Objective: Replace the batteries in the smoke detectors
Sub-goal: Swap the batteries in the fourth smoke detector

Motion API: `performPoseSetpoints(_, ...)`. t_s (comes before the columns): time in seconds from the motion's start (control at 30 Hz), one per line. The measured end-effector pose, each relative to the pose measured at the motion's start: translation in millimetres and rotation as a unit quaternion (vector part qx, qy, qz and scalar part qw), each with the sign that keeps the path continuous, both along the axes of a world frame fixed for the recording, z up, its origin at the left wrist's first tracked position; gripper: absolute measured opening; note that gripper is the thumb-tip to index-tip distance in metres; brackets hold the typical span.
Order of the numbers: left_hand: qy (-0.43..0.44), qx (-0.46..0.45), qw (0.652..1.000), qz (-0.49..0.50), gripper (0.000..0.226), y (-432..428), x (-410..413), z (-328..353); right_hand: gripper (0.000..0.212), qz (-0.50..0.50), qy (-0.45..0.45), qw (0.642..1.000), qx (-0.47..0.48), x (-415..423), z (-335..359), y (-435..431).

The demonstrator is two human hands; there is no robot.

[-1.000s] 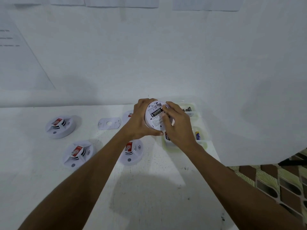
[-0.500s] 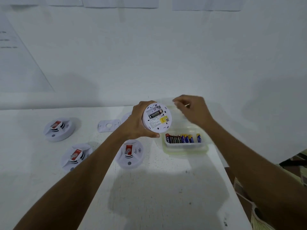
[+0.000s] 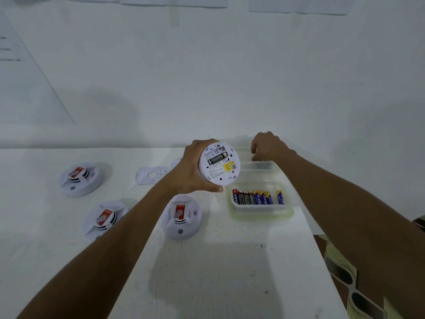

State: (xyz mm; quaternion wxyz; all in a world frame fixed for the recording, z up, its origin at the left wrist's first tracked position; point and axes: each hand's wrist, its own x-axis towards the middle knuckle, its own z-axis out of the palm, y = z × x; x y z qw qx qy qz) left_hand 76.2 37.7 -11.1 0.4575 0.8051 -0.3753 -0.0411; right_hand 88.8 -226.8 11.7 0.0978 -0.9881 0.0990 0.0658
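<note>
My left hand [image 3: 186,171] grips a round white smoke detector [image 3: 219,164] above the table, its back turned to me. The battery bay is uncovered and holds one black battery [image 3: 217,158] beside a vacant slot. My right hand [image 3: 268,146] hovers with its fingers curled downward over the far clear tray [image 3: 264,166], which has dark batteries in it. Whether those fingers hold anything is hidden. The near clear tray [image 3: 259,211] holds a row of several red and blue batteries [image 3: 255,198].
Three white detectors with red labels lie face up on the white table: far left [image 3: 80,179], front left [image 3: 103,218] and centre [image 3: 181,216]. A flat white mounting plate [image 3: 150,174] lies behind them. The table's right edge drops to a patterned floor [image 3: 358,284].
My right hand left the detector's back, swung right with something small pinched in its fingers, and now dips over the far tray. The left hand keeps holding the detector.
</note>
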Motion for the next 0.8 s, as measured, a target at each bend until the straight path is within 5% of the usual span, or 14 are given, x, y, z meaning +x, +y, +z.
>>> performPoseSetpoints(0.17, 0.004, -0.003, 1.000, 0.003, 0.107, 1.9, 2.5, -0.4, 0.023, -0.038, -0.072, 0.977, 0.198, -12.4, 19.1, 2.5)
performPoseSetpoints(0.4, -0.014, 0.003, 1.000, 0.000, 0.101, -4.9, -4.5, 2.1, 0.014, 0.051, -0.192, 0.836, 0.512, -75.6, 64.2, 41.5)
performPoseSetpoints(0.47, -0.028, 0.012, 1.000, 0.002, 0.102, -9.6, -6.2, 1.4, 0.015, 0.068, -0.176, 0.825, 0.533, -88.0, 65.4, 54.6)
performPoseSetpoints(0.8, -0.065, 0.029, 0.997, -0.002, 0.097, -9.7, -26.6, 7.2, 0.008, 0.072, -0.212, 0.883, 0.412, -111.7, 45.8, 87.3)
